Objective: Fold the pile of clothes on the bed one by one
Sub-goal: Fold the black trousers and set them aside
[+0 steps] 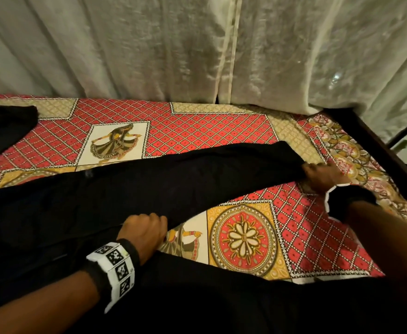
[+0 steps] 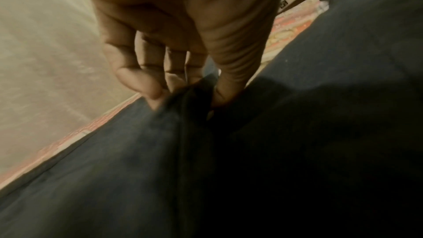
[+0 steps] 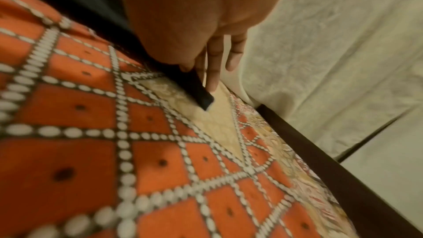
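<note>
A long black garment [image 1: 173,179], like a pair of trousers, lies stretched across the patterned bedsheet [image 1: 306,237]. My left hand [image 1: 144,230] grips a bunched fold of the black garment [image 2: 194,97] near its middle, fingers and thumb pinching the cloth. At the right, my right hand [image 1: 320,175] holds the end of one leg; in the right wrist view my right hand [image 3: 196,71] pinches the hem of the black garment [image 3: 203,97] just above the sheet. A second leg runs along the near edge of the bed.
Another dark piece of clothing [image 1: 4,128] lies at the far left of the bed. White curtains [image 1: 197,44] hang behind the bed. The dark wooden bed frame [image 1: 378,145] runs along the right side.
</note>
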